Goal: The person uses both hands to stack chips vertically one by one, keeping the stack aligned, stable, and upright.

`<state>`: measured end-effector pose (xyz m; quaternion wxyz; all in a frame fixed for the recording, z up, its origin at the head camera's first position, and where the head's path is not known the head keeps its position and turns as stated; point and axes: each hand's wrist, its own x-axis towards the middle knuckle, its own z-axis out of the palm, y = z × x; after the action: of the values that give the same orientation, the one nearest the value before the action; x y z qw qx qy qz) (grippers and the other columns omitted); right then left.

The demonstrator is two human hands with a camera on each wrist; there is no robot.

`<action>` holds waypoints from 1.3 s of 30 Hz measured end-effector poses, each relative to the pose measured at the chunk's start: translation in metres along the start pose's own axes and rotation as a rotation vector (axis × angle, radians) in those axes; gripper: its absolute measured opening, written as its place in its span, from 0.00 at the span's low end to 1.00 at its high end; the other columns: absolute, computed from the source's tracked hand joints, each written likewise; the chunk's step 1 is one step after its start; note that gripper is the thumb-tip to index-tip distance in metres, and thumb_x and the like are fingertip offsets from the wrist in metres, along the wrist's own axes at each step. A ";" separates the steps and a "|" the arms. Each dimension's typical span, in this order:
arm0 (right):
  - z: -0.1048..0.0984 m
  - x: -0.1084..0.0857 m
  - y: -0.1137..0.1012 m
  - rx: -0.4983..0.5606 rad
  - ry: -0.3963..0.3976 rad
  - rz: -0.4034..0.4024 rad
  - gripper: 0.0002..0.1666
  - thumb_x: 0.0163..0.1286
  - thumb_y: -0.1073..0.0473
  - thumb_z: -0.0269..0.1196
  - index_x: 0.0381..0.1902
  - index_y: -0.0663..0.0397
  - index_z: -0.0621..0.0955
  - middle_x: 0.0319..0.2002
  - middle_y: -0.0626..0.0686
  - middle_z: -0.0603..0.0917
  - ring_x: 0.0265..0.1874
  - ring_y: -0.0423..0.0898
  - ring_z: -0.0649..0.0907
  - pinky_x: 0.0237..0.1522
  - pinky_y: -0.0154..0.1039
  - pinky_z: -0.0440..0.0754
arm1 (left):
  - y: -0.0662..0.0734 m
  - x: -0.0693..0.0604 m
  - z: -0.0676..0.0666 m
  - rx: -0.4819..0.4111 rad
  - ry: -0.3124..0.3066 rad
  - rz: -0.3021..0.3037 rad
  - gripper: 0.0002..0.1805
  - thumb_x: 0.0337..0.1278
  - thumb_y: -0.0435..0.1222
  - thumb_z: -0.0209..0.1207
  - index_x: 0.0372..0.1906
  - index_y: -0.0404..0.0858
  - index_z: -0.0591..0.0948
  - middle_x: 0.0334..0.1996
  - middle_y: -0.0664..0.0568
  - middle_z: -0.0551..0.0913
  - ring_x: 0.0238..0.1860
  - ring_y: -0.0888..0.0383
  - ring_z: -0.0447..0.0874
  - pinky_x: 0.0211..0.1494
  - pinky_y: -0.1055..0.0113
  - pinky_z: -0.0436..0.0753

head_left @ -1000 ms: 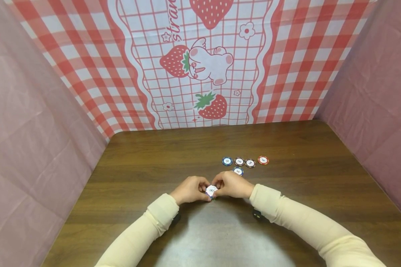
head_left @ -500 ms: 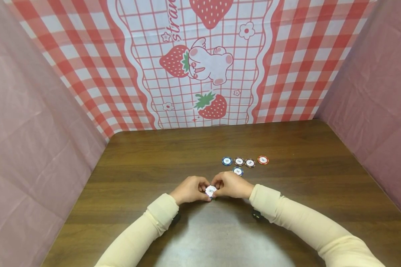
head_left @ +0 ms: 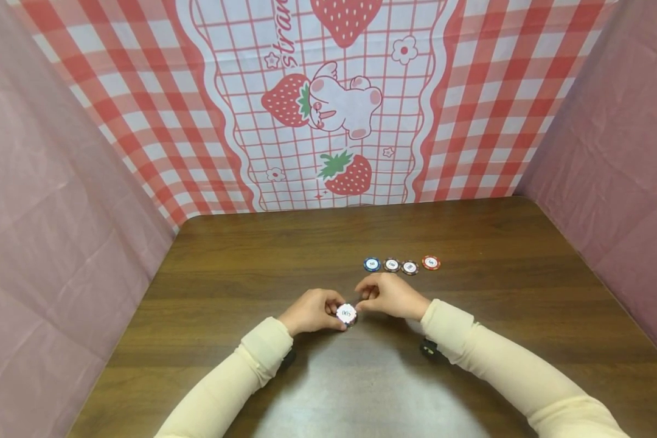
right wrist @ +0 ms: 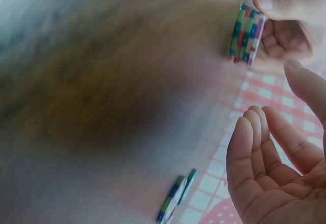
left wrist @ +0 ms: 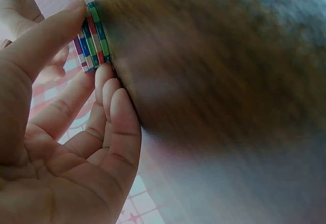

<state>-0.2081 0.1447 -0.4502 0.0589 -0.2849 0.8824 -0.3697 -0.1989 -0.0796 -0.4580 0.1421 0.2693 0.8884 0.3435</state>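
In the head view a stack of poker chips stands on the table, a white chip marked 500 on top. My left hand grips the stack's side between thumb and fingers. The left wrist view shows the striped edges of the stack, several chips thick. Just right of it is my right hand, fingers loosely bent and holding nothing. A gap parts that hand from the stack in the right wrist view.
Behind my right hand lie a blue chip, two dark brown chips and a red chip in a row on the wooden table. A checked cloth hangs behind, with pink curtains at the sides.
My right hand has let go of the stack and moved right and slightly away, now covering the nearer blue chip. My left hand stays on the stack.
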 end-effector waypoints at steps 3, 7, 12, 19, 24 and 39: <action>-0.005 -0.003 0.002 0.023 0.022 0.009 0.20 0.55 0.56 0.74 0.43 0.61 0.85 0.30 0.47 0.86 0.29 0.35 0.81 0.34 0.30 0.80 | 0.000 0.000 0.000 0.003 0.002 -0.001 0.18 0.40 0.37 0.76 0.41 0.40 0.85 0.27 0.57 0.81 0.30 0.66 0.75 0.35 0.74 0.74; -0.012 -0.007 0.006 0.041 0.060 0.029 0.21 0.56 0.56 0.74 0.44 0.62 0.84 0.31 0.48 0.86 0.30 0.36 0.81 0.35 0.31 0.80 | -0.001 0.001 0.001 0.003 0.005 -0.004 0.18 0.40 0.36 0.76 0.41 0.40 0.85 0.27 0.57 0.81 0.30 0.66 0.75 0.35 0.74 0.74; -0.023 -0.015 0.012 0.049 0.127 0.041 0.21 0.56 0.56 0.74 0.45 0.62 0.84 0.32 0.48 0.85 0.31 0.36 0.81 0.35 0.31 0.80 | -0.001 0.000 0.001 -0.002 0.005 -0.004 0.18 0.40 0.36 0.76 0.40 0.40 0.85 0.27 0.57 0.81 0.30 0.66 0.74 0.35 0.74 0.74; -0.042 -0.025 0.026 0.071 0.219 0.099 0.22 0.57 0.59 0.73 0.48 0.63 0.84 0.32 0.51 0.85 0.30 0.39 0.80 0.34 0.31 0.79 | 0.000 0.000 0.001 0.000 0.007 -0.006 0.17 0.40 0.36 0.76 0.40 0.40 0.85 0.27 0.58 0.81 0.30 0.66 0.74 0.36 0.74 0.74; -0.055 -0.033 0.043 0.024 0.292 0.146 0.23 0.57 0.59 0.73 0.49 0.63 0.83 0.32 0.52 0.85 0.29 0.40 0.80 0.33 0.30 0.78 | -0.002 0.000 0.002 0.003 0.008 -0.001 0.17 0.41 0.35 0.76 0.40 0.40 0.85 0.27 0.57 0.81 0.30 0.66 0.74 0.36 0.74 0.74; -0.084 -0.049 0.078 0.011 0.377 0.251 0.30 0.61 0.55 0.71 0.57 0.66 0.78 0.40 0.61 0.87 0.32 0.33 0.82 0.35 0.25 0.78 | -0.002 0.000 0.003 0.012 0.012 0.004 0.18 0.40 0.35 0.76 0.41 0.39 0.85 0.28 0.57 0.82 0.31 0.66 0.75 0.36 0.74 0.75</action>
<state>-0.2300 0.2672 -0.4488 -0.0599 -0.0986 0.9044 -0.4108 -0.1987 -0.0794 -0.4616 0.1347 0.2698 0.8908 0.3400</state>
